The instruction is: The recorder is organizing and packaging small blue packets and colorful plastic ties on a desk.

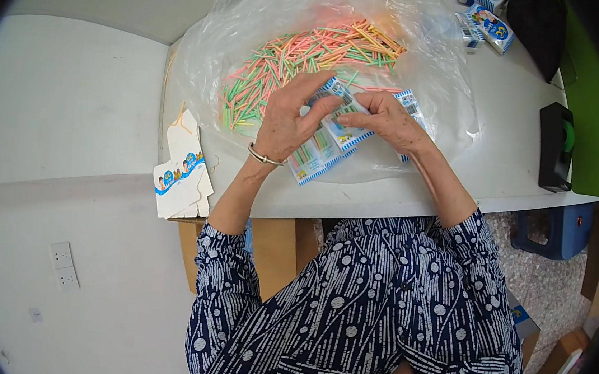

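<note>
Both my hands are closed on a small clear packet [348, 135] with blue-striped edges, above the near side of a large clear plastic bag [442, 92]. My left hand [293, 118], a bangle at its wrist, pinches the packet's left side. My right hand [390, 121] grips its right side between thumb and fingers. Below my left hand lies another packet [313, 161], with pastel sticks showing through it. A further striped packet [410, 105] is partly hidden behind my right hand. Inside the big bag is a heap of thin pink, green and yellow sticks [297, 57].
White printed cards [183, 179] are stacked at the table's left edge. Filled packets [489, 28] lie at the far right, near a black bag [535, 26]. A black tape dispenser [554, 147] stands on the right. Beyond the table edge are a blue stool [558, 232] and a cardboard box [272, 246].
</note>
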`<state>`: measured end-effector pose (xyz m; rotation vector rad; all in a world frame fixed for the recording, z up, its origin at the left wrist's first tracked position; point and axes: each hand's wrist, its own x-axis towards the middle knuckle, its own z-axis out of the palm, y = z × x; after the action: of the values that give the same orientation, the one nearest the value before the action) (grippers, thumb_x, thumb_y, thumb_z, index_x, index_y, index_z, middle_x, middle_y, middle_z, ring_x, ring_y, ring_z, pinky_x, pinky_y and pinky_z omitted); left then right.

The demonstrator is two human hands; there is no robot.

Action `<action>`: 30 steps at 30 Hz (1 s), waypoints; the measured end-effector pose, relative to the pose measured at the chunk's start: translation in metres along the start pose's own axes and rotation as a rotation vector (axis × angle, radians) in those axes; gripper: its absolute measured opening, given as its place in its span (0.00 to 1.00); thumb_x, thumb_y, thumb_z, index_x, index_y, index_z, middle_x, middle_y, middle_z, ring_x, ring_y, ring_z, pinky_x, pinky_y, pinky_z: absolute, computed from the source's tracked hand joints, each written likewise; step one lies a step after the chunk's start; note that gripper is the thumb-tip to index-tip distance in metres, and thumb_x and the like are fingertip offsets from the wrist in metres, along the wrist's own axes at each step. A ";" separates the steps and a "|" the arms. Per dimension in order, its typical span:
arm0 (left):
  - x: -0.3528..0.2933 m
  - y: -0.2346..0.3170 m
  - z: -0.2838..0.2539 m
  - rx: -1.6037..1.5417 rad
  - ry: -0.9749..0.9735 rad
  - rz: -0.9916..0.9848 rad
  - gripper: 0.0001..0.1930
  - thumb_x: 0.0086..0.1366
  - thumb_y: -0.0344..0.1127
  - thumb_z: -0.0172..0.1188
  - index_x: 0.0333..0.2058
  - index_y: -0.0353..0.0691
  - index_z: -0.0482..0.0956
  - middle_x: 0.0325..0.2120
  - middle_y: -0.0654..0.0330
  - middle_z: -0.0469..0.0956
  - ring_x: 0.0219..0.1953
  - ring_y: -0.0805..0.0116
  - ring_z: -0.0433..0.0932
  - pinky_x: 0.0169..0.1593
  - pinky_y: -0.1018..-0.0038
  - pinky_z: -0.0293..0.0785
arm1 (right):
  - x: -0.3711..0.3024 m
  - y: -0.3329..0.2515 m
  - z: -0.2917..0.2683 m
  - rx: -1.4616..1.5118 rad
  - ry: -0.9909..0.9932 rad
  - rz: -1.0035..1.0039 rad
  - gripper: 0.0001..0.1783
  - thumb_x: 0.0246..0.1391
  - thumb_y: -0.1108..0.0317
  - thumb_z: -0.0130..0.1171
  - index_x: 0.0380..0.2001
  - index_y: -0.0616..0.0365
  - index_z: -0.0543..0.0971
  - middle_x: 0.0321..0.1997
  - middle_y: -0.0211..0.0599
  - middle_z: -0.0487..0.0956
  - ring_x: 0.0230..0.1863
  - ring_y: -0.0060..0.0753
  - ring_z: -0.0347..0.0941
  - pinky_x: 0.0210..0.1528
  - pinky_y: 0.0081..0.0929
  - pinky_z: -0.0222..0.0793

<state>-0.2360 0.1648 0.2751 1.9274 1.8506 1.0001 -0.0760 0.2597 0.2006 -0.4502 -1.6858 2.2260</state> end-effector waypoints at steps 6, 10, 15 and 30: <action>-0.002 -0.008 0.005 -0.498 0.077 -0.261 0.24 0.55 0.23 0.61 0.51 0.37 0.66 0.48 0.57 0.70 0.51 0.68 0.70 0.48 0.73 0.72 | -0.001 -0.009 0.008 0.041 -0.010 -0.001 0.13 0.48 0.64 0.64 0.34 0.62 0.80 0.30 0.26 0.79 0.30 0.11 0.70 0.32 0.12 0.62; -0.002 -0.010 0.004 -0.484 0.049 -0.211 0.24 0.54 0.22 0.61 0.50 0.37 0.65 0.48 0.57 0.69 0.51 0.68 0.70 0.50 0.73 0.70 | -0.006 -0.017 0.004 -0.171 0.019 0.128 0.13 0.47 0.62 0.65 0.30 0.62 0.81 0.25 0.24 0.78 0.26 0.10 0.67 0.27 0.13 0.58; 0.000 -0.007 0.001 -0.410 -0.035 -0.202 0.26 0.53 0.22 0.62 0.51 0.36 0.64 0.49 0.56 0.68 0.51 0.67 0.70 0.51 0.73 0.70 | -0.004 -0.007 0.007 -0.037 0.033 0.022 0.15 0.46 0.58 0.66 0.26 0.61 0.81 0.20 0.21 0.73 0.22 0.09 0.61 0.23 0.15 0.51; -0.011 -0.010 -0.010 -0.377 -0.176 -0.252 0.20 0.56 0.26 0.63 0.47 0.36 0.69 0.39 0.61 0.74 0.43 0.75 0.73 0.43 0.78 0.71 | -0.020 -0.017 0.008 -0.267 0.042 0.031 0.16 0.46 0.58 0.66 0.29 0.63 0.79 0.24 0.26 0.73 0.26 0.14 0.63 0.24 0.18 0.56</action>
<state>-0.2494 0.1533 0.2724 1.4728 1.6185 0.9785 -0.0602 0.2490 0.2206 -0.5852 -1.9747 2.0030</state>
